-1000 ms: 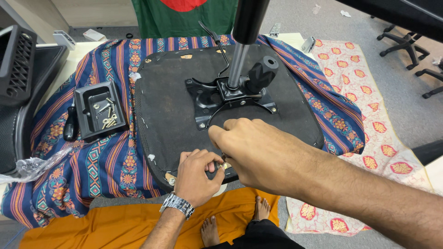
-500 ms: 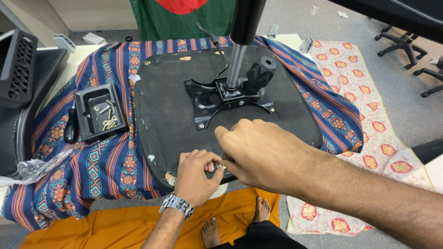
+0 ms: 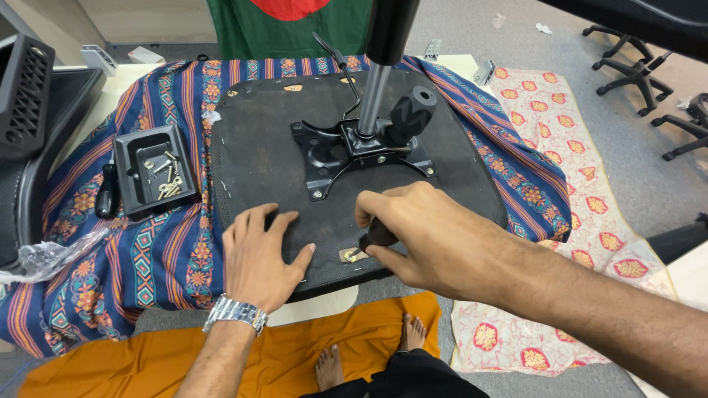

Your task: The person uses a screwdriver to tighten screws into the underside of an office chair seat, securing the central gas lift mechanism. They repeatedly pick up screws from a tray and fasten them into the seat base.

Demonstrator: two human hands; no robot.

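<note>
An upturned black office-chair seat [image 3: 265, 155] lies on a table covered with striped patterned cloth [image 3: 158, 254]. A black metal mechanism plate [image 3: 332, 151] with a grey gas cylinder [image 3: 372, 96] and a black knob [image 3: 409, 114] is bolted to its middle. My left hand [image 3: 262, 254] rests flat and open on the seat's near edge. My right hand [image 3: 420, 232] grips a small black-handled tool [image 3: 376, 237], its tip at a brass-coloured fitting [image 3: 350, 256] near the seat's front edge.
A black plastic tray [image 3: 140, 173] holding several screws sits left of the seat, with a black tool [image 3: 107, 195] beside it. Clear plastic wrap [image 3: 48, 254] lies at the left edge. Chair parts [image 3: 29, 96] stand far left. Chair bases [image 3: 634, 51] are on the floor at right.
My left hand has let go near the fitting and moved left to lie flat on the seat. My right hand has stayed over the fitting, and the tool in it now shows.
</note>
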